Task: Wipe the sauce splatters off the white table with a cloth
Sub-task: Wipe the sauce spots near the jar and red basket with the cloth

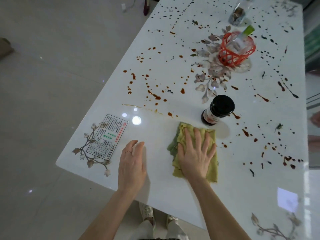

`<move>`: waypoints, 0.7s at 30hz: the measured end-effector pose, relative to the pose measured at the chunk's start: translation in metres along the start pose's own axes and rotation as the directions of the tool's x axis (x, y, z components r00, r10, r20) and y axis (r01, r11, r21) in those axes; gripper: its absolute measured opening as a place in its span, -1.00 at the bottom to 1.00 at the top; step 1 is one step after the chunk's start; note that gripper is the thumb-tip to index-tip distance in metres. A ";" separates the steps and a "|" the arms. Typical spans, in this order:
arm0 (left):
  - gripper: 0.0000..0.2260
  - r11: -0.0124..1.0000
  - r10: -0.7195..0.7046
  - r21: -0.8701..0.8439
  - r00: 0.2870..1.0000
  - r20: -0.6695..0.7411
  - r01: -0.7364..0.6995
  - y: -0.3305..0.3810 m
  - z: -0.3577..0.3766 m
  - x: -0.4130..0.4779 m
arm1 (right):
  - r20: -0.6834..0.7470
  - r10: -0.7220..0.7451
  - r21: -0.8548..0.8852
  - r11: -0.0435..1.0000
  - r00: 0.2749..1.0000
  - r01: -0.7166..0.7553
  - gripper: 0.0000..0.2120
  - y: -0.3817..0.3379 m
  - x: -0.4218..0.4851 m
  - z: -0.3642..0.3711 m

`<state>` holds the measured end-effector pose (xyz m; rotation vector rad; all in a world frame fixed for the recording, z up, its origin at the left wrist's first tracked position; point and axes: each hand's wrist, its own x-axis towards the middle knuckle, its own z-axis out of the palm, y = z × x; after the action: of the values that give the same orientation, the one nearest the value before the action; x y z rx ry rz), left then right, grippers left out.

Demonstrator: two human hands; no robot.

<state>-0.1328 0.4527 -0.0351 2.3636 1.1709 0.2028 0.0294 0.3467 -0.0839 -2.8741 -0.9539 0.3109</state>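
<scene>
Fingers of the right hand spread flat on the cloth, hiding its middle; left hand relaxed (apparently hovering).

White glossy table with floral print, red-brown and dark sauce splatters over middle and far end, green cloth near front edge, black-lidded jar just beyond it, red basket farther back, clear bag at far end, printed label by left corner

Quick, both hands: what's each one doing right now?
Left hand: open, fingers relaxed, holding nothing, over the table.
Right hand: open, fingers spread flat, pressing the cloth.
</scene>
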 end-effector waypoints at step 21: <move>-0.58 0.998 0.032 0.059 0.999 0.033 -0.034 0.037 0.020 -0.023 | 0.023 -0.050 0.001 0.999 0.998 0.050 -0.43 0.052 -0.032 -0.005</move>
<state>-0.1143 0.4084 -0.0324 2.4300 1.1378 0.1424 0.0357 0.2856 -0.0825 -2.8471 -1.0277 0.3406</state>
